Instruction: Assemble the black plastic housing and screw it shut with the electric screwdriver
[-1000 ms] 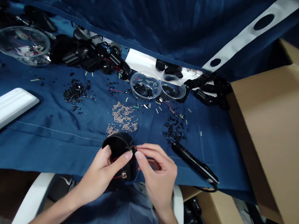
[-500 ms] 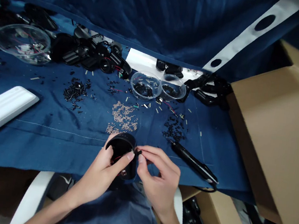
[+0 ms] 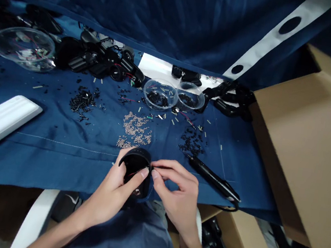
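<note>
Inside left hand point(image 3: 108, 192) — black housing point(image 3: 135, 163)

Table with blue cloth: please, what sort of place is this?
Probably a small assembly workshop: tiny metal parts lie in piles on the blue cloth, a clear bowl holds black parts, and a cardboard box stands beside.

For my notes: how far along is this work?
Black assemblies look built at the far side. In hand: a round black housing with red wires, in the left hand, the right hand at its rim. Left: loose pale screws and black screws on blue cloth.
</note>
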`<control>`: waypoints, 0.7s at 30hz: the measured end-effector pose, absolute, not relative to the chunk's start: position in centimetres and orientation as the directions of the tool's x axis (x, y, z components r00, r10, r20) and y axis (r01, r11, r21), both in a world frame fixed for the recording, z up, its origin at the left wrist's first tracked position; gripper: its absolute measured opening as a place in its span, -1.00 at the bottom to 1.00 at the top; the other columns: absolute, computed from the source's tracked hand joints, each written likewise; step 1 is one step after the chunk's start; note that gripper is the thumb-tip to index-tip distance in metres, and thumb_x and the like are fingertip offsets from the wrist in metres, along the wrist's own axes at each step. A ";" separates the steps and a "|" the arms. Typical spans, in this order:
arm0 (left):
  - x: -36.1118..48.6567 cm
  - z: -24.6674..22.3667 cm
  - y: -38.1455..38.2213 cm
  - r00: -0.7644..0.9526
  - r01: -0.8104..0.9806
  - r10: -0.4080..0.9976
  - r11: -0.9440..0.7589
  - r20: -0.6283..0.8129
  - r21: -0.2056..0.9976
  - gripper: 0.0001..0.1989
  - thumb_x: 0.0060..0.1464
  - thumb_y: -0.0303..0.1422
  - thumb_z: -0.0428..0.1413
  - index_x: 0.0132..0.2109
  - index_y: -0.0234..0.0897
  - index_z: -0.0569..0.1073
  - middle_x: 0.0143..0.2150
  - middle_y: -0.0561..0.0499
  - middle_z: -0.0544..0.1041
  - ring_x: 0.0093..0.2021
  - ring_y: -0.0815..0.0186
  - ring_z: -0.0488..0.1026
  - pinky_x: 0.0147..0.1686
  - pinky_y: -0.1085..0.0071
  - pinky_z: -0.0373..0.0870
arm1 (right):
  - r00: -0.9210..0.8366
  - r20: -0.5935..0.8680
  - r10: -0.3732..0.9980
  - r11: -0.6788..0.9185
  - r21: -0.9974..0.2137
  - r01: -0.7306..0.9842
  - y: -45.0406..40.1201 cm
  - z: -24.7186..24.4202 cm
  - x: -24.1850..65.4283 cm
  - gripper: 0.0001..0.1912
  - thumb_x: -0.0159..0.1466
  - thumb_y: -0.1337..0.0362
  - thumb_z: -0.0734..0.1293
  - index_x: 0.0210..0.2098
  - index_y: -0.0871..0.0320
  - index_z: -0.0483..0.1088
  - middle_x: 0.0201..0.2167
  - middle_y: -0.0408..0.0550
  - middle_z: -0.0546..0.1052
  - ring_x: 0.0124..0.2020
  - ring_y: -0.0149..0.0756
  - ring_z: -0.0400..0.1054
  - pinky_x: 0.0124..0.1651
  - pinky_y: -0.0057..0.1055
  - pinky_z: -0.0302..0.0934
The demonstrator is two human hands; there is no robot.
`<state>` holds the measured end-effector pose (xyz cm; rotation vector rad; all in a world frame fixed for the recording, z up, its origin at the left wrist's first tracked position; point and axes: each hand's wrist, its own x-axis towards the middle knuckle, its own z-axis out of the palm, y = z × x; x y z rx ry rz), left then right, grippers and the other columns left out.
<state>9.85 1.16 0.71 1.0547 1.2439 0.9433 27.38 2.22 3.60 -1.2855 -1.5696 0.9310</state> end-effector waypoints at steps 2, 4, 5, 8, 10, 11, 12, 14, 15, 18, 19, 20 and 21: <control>9.7 0.9 1.3 0.140 0.017 0.947 0.289 -0.289 0.957 -0.62 0.28 -0.09 0.19 0.09 -0.22 0.46 -0.13 -0.06 0.54 -0.06 0.12 0.49 -0.16 0.31 0.48 | -0.108 0.101 0.989 0.127 -0.955 0.269 2.6 3.5 27.9 -0.83 0.33 0.40 0.41 -0.31 0.04 0.65 -0.18 -0.09 0.65 -0.23 -0.35 0.55 -0.27 -0.48 0.41; 9.5 1.3 1.4 0.183 0.013 0.932 0.317 -0.313 0.948 -0.63 0.28 -0.07 0.18 0.06 -0.22 0.46 -0.10 -0.06 0.53 -0.04 0.13 0.48 -0.16 0.32 0.47 | -0.155 0.018 0.988 0.047 -0.981 0.190 3.0 3.3 28.4 -0.89 0.30 0.36 0.45 -0.29 0.05 0.65 -0.15 -0.06 0.65 -0.18 -0.31 0.55 -0.25 -0.48 0.42; 9.4 1.5 1.5 0.204 0.015 0.925 0.325 -0.321 0.946 -0.64 0.28 -0.06 0.18 0.03 -0.22 0.47 -0.09 -0.06 0.53 -0.03 0.13 0.47 -0.13 0.32 0.46 | -0.182 -0.019 0.983 0.008 -0.990 0.143 3.2 3.1 28.7 -0.93 0.28 0.34 0.47 -0.28 0.06 0.65 -0.14 -0.04 0.64 -0.17 -0.30 0.55 -0.25 -0.47 0.42; 9.3 1.9 1.7 0.235 0.040 0.915 0.329 -0.328 0.944 -0.65 0.28 -0.03 0.17 -0.07 -0.23 0.51 -0.10 -0.03 0.54 -0.02 0.14 0.45 -0.03 0.29 0.43 | -0.233 -0.058 0.971 -0.057 -0.998 0.008 3.4 2.4 29.0 -0.90 0.24 0.29 0.53 -0.23 0.08 0.62 -0.12 -0.03 0.60 -0.20 -0.31 0.53 -0.27 -0.47 0.42; 9.3 2.1 1.8 0.228 0.051 0.915 0.331 -0.334 0.942 -0.63 0.27 -0.01 0.17 -0.07 -0.23 0.52 -0.12 -0.02 0.54 -0.04 0.14 0.44 0.00 0.27 0.41 | -0.196 -0.028 0.980 -0.038 -0.998 -0.048 3.2 1.9 28.8 -0.90 0.25 0.28 0.52 -0.22 0.09 0.61 -0.14 -0.03 0.58 -0.25 -0.34 0.50 -0.31 -0.47 0.42; 9.3 2.1 1.8 0.223 0.051 0.915 0.334 -0.337 0.941 -0.62 0.26 0.00 0.17 -0.06 -0.23 0.53 -0.12 -0.01 0.54 -0.05 0.15 0.44 0.00 0.27 0.41 | -0.166 -0.004 0.986 -0.014 -0.998 -0.062 3.1 1.7 28.6 -0.91 0.26 0.29 0.51 -0.22 0.09 0.60 -0.15 -0.02 0.57 -0.26 -0.34 0.49 -0.32 -0.47 0.42; 9.3 2.2 1.8 0.218 0.049 0.915 0.337 -0.339 0.940 -0.61 0.25 0.01 0.18 -0.05 -0.22 0.53 -0.12 -0.01 0.54 -0.06 0.15 0.44 -0.01 0.27 0.40 | -0.135 0.023 0.991 0.014 -0.997 -0.071 2.9 1.5 28.5 -0.92 0.27 0.29 0.50 -0.23 0.10 0.60 -0.16 -0.02 0.56 -0.25 -0.32 0.49 -0.32 -0.46 0.43; 9.4 2.2 1.8 0.213 0.044 0.915 0.342 -0.343 0.939 -0.60 0.24 0.01 0.19 -0.04 -0.23 0.53 -0.12 -0.02 0.54 -0.06 0.15 0.44 -0.02 0.27 0.41 | -0.098 0.072 0.993 0.064 -0.995 -0.076 2.5 1.2 28.1 -0.94 0.28 0.31 0.49 -0.23 0.09 0.60 -0.17 -0.01 0.56 -0.22 -0.29 0.49 -0.32 -0.44 0.43; 9.4 2.3 1.8 0.212 0.040 0.913 0.348 -0.348 0.937 -0.59 0.23 0.02 0.20 -0.04 -0.23 0.54 -0.12 -0.02 0.54 -0.05 0.14 0.44 -0.04 0.27 0.41 | -0.092 0.095 0.991 0.088 -0.993 -0.077 2.4 1.1 28.1 -0.94 0.28 0.32 0.49 -0.23 0.08 0.60 -0.17 -0.01 0.56 -0.21 -0.28 0.49 -0.32 -0.44 0.43; 9.4 2.5 1.7 0.234 0.010 0.886 0.409 -0.400 0.912 -0.56 0.21 0.03 0.21 -0.02 -0.24 0.52 -0.13 -0.04 0.54 -0.07 0.13 0.45 -0.16 0.31 0.44 | -0.068 0.153 0.986 0.150 -0.987 -0.051 2.2 1.0 28.1 -0.90 0.27 0.36 0.49 -0.23 0.04 0.62 -0.18 -0.04 0.59 -0.21 -0.29 0.50 -0.28 -0.42 0.43; 9.4 2.6 1.7 0.250 -0.003 0.873 0.433 -0.419 0.901 -0.55 0.20 0.04 0.21 0.00 -0.24 0.51 -0.12 -0.04 0.54 -0.08 0.12 0.46 -0.20 0.32 0.44 | -0.063 0.169 0.984 0.166 -0.985 -0.041 2.2 1.0 28.2 -0.88 0.26 0.37 0.50 -0.23 0.02 0.63 -0.18 -0.05 0.59 -0.20 -0.29 0.50 -0.26 -0.41 0.43; 9.4 2.8 1.7 0.266 -0.013 0.863 0.449 -0.430 0.893 -0.53 0.20 0.04 0.21 0.02 -0.24 0.51 -0.12 -0.04 0.54 -0.07 0.12 0.46 -0.21 0.32 0.45 | -0.063 0.182 0.981 0.180 -0.983 -0.037 2.2 1.0 28.2 -0.87 0.25 0.38 0.51 -0.24 0.02 0.63 -0.19 -0.06 0.60 -0.19 -0.28 0.50 -0.23 -0.40 0.42; 9.3 2.9 1.7 0.279 -0.022 0.858 0.454 -0.431 0.891 -0.52 0.19 0.04 0.22 0.04 -0.23 0.50 -0.10 -0.04 0.54 -0.05 0.11 0.46 -0.19 0.32 0.45 | -0.067 0.191 0.979 0.189 -0.981 -0.039 2.3 1.1 28.3 -0.87 0.24 0.37 0.52 -0.24 0.02 0.62 -0.19 -0.06 0.60 -0.18 -0.28 0.50 -0.21 -0.39 0.42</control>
